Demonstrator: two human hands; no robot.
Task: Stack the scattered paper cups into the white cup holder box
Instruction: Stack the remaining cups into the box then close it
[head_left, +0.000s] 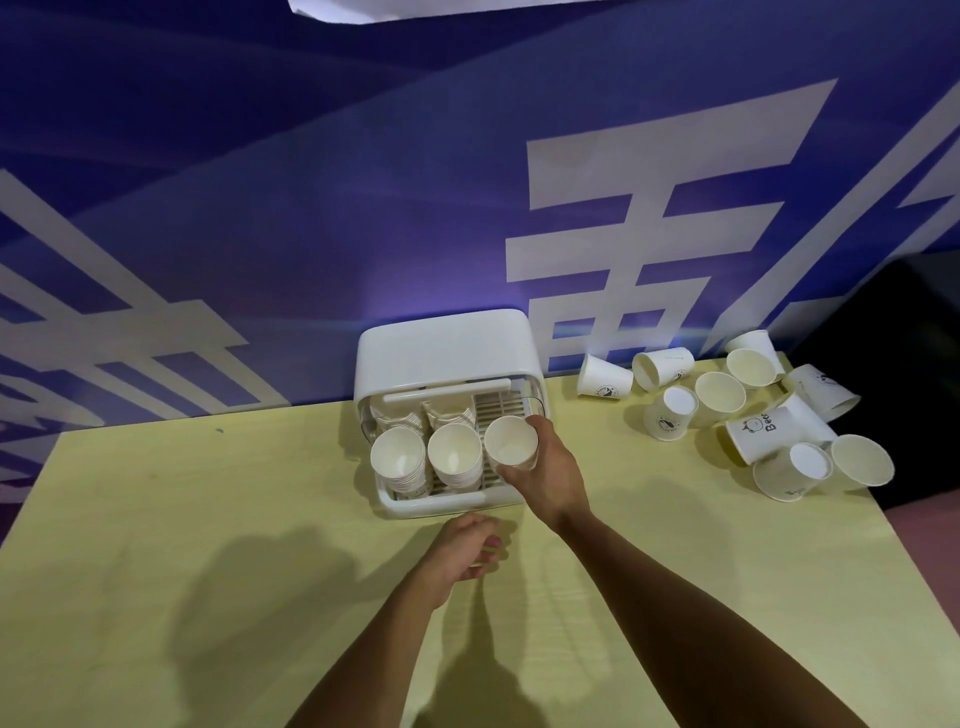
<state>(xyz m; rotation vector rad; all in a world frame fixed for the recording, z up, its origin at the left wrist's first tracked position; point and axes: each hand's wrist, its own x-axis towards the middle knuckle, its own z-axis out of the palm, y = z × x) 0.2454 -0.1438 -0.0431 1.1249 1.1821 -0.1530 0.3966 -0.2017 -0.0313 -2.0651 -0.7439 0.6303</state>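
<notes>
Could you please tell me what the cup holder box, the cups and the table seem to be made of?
Cup holder box: probably plastic, smooth white, with rounded moulded corners. Scattered cups: thin matte white paper, with rolled rims and printed logos. Table: pale wood-look top with faint grain, possibly laminate.

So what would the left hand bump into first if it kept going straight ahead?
Probably the box's front rim, just beyond the left hand; depth is unclear. The right hand is close beside that line.
</notes>
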